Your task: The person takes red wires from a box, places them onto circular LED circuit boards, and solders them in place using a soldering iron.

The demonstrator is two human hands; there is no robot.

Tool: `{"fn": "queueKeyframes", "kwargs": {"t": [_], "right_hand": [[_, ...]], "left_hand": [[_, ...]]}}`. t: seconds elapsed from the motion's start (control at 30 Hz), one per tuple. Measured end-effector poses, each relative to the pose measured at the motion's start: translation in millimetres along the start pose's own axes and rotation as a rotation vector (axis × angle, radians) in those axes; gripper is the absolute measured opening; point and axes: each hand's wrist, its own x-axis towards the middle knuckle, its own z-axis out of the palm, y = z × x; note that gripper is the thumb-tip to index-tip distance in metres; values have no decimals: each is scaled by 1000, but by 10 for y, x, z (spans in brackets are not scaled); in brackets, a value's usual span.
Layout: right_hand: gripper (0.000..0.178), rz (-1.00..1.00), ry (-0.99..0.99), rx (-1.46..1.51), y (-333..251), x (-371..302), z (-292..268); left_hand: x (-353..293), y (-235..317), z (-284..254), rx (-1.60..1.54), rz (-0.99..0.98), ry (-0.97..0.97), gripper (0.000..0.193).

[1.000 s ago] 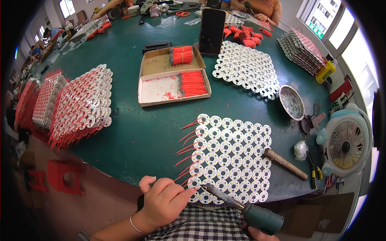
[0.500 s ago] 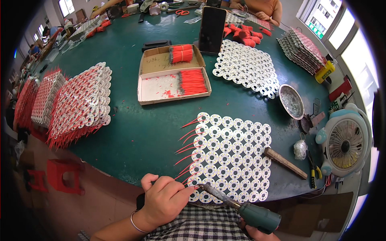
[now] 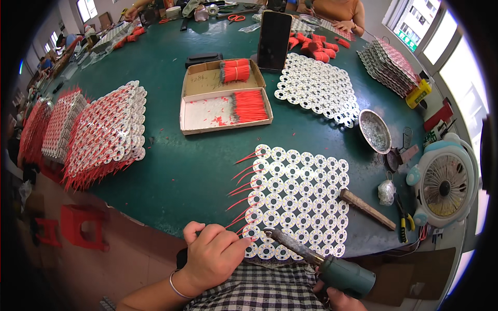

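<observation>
A sheet of white ring-shaped LED boards [image 3: 301, 202] lies on the table in front of me, red wires [image 3: 238, 202] sticking out from its left column. My left hand [image 3: 215, 254] is closed in a pinch at the sheet's lower left, with a bit of red wire showing at the fingertips. From the lower right, my right hand [image 3: 340, 300] grips the green handle of a soldering iron [image 3: 295, 246], partly hidden beneath it. The iron's bent tip hovers over the lower-left rings, a little right of my left fingertips. A wooden bar [image 3: 367, 209] rests on the sheet's right edge.
An open cardboard box [image 3: 225, 111] holds red wires. Stacks of wired boards [image 3: 106, 127] stand left, and another sheet [image 3: 317, 88] lies beyond. A phone [image 3: 274, 40], metal bowl [image 3: 374, 131], pliers [image 3: 403, 220] and fan [image 3: 443, 184] are around. Another person's hand [image 3: 343, 26] is at the far side.
The soldering iron and my right hand have shifted to the right, taking the tip away from my left fingertips. My left hand has barely moved.
</observation>
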Motion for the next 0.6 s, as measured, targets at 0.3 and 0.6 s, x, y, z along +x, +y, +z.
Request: {"fn": "queueKeyframes", "kwargs": {"t": [0.3, 0.6], "right_hand": [[41, 225, 46, 60, -398, 44, 23], [39, 114, 101, 15, -394, 98, 107]], "left_hand": [[-152, -13, -93, 31, 52, 18, 14], [-163, 8, -95, 40, 31, -6, 13]]}}
